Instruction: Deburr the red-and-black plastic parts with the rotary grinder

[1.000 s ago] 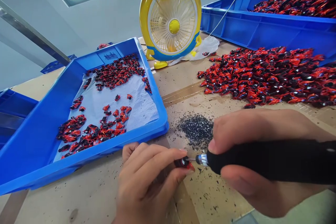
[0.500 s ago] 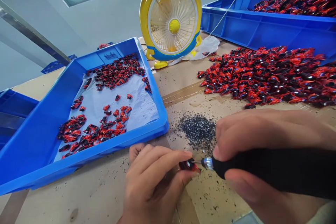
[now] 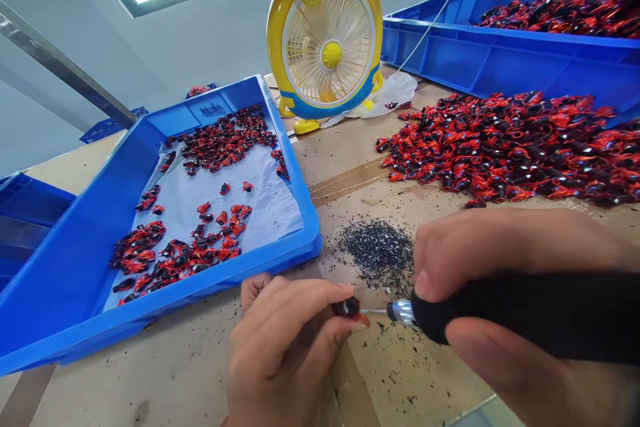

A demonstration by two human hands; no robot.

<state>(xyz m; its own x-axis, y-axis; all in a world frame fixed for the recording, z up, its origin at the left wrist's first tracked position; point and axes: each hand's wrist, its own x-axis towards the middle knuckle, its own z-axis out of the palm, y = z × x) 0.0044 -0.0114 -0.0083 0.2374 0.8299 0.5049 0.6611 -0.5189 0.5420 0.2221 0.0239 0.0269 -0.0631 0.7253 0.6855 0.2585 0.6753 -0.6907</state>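
Observation:
Between the thumb and forefinger of my left hand (image 3: 287,340) is a small red-and-black plastic part (image 3: 347,307), held low in front of the blue tray. My right hand (image 3: 500,260) is closed around a black pen-like power tool (image 3: 530,317) with a silver collar and a thin metal bit (image 3: 374,311). The bit points left, its tip at or very near the part; whether they touch I cannot tell. Below and behind the tool lies a heap of black shavings (image 3: 377,247) on the cardboard-covered table.
A shallow blue tray (image 3: 305,213), paper-lined, holds scattered red-and-black parts at left. A large pile of such parts (image 3: 500,147) lies at right, before a filled blue crate (image 3: 510,57). A yellow fan (image 3: 331,55) stands at the back, and a thin cable (image 3: 440,10) hangs beside it.
My left hand has shifted slightly left with the part, which is turned a little. The tool has moved slightly right, so more of the bit shows.

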